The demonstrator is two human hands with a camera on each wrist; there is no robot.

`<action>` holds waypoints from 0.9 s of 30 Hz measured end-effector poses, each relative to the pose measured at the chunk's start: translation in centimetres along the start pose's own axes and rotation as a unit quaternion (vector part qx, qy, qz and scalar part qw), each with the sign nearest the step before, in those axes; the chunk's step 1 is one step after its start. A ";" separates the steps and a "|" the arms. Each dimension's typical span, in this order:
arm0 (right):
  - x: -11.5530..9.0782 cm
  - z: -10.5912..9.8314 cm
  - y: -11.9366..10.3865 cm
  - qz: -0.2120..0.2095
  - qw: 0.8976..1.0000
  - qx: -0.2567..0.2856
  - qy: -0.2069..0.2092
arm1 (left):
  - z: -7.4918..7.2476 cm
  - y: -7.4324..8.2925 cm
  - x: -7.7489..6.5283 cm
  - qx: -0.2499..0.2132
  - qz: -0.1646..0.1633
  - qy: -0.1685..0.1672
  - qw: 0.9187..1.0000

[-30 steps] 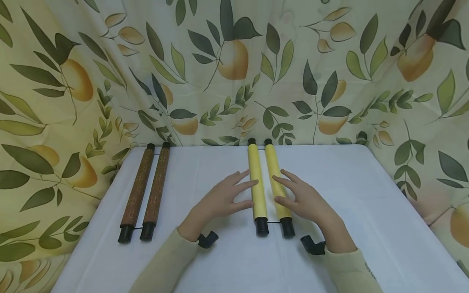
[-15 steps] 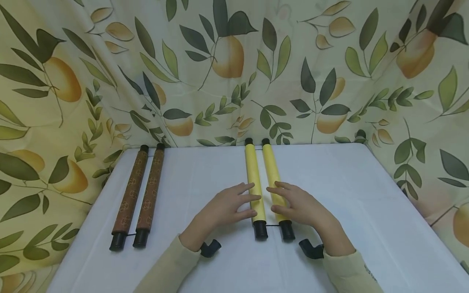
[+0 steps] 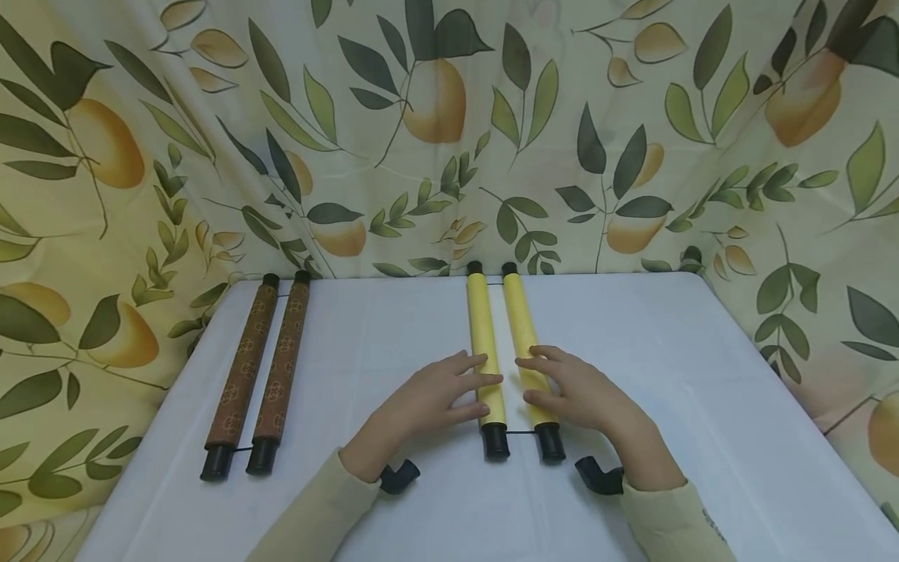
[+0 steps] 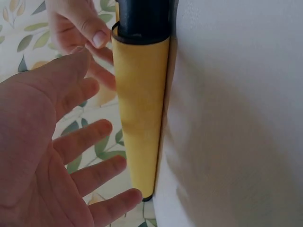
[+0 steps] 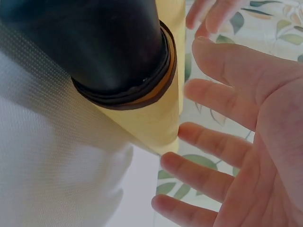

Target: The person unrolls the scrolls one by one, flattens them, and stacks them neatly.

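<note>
Two long yellow rolls with black end knobs lie side by side, joined near both ends by thin dark lines, like a scroll's two rollers. My left hand [image 3: 431, 398] hovers at the left yellow roll [image 3: 481, 312], fingers straight and spread. Over the right yellow roll [image 3: 517, 308] is my right hand [image 3: 586, 390], its fingers also extended. Neither hand grips anything. The left wrist view shows a gap between most left fingers and the yellow roll [image 4: 142, 104]. In the right wrist view, one fingertip overlaps the edge of the yellow roll [image 5: 151, 127]; contact cannot be told.
At the left lies a similar pair of brown patterned rolls [image 3: 242, 375] with black knobs. All rest on a white-covered table [image 3: 393, 320]. A leafy, fruit-printed cloth [image 3: 435, 179] hangs behind. Black wrist pieces [image 3: 400, 478] show below both hands.
Over the last second both hands have drawn slightly nearer the front ends of the yellow rolls, fingers still spread. The view has shifted a little; the rolls stay in place on the table.
</note>
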State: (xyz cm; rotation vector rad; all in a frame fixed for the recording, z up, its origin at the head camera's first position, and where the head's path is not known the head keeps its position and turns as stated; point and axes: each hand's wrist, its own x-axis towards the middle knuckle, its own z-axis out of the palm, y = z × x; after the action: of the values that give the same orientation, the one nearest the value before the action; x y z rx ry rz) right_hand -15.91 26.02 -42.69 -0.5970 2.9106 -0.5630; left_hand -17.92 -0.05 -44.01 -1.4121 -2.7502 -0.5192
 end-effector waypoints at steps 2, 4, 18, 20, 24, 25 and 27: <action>0.0 -0.2 -0.1 0.002 1.000 0.003 -0.008 | 0.1 0.1 0.0 -0.001 0.016 0.007 1.000; 0.0 -0.3 -0.2 0.002 1.000 0.003 -0.015 | 0.3 0.2 0.1 0.000 0.023 0.008 1.000; -0.2 -0.3 0.5 0.025 1.000 -0.001 -0.016 | 0.3 0.5 0.1 -0.001 -0.028 -0.010 1.000; -0.2 -0.2 0.6 0.021 1.000 0.003 -0.014 | 0.4 0.4 0.0 0.003 -0.032 -0.009 0.999; -0.2 -0.2 0.8 0.021 1.000 0.006 -0.011 | 0.3 0.2 -0.1 0.004 -0.032 -0.001 0.999; -0.3 -0.2 0.8 0.021 1.000 0.005 -0.011 | 0.3 0.1 -0.1 0.002 -0.033 0.002 0.999; -0.3 -0.3 0.8 0.027 1.000 0.002 -0.011 | 0.3 0.0 -0.2 0.001 -0.036 0.004 0.999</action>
State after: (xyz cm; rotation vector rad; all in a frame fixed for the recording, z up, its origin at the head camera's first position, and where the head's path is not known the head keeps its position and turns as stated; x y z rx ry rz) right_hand -16.01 26.94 -42.77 -0.5201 2.8956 -0.5515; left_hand -17.80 -0.09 -44.35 -1.3101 -2.8032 -0.5234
